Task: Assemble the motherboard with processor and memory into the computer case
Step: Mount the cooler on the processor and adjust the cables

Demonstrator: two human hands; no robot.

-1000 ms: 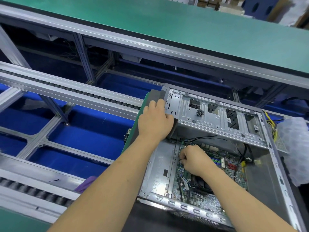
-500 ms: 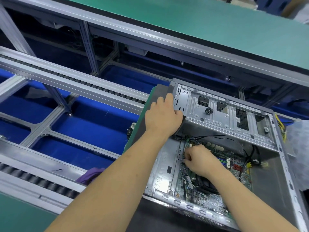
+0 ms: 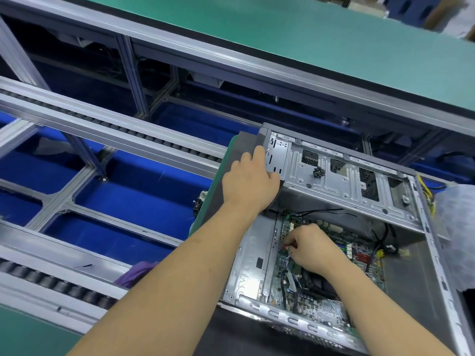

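An open grey computer case (image 3: pixel 339 181) lies on its side at the right, its drive cage facing up. The green motherboard (image 3: pixel 303 296) sits inside on the case floor. My left hand (image 3: pixel 248 185) grips the case's far left corner, fingers curled over the edge. My right hand (image 3: pixel 312 249) is down inside the case on the motherboard's left part, fingertips pinching a small red-tipped connector (image 3: pixel 285 247). Black and coloured cables (image 3: pixel 377 242) run across the board toward the right. My right forearm hides the processor area.
A roller conveyor rail (image 3: pixel 108 124) crosses at the left over blue bays (image 3: pixel 133 196). A green-topped bench (image 3: pixel 308 42) runs along the back. White bubble wrap (image 3: pixel 455 227) lies at the case's right. A purple cloth (image 3: pixel 138 273) lies beside my left forearm. A small cluster of dark screws (image 3: pixel 318 172) sits on the drive cage.
The view has drifted slightly. My right hand has shifted a little on the board, and its fingertips now pinch the small connector. My left hand keeps its grip on the case corner.
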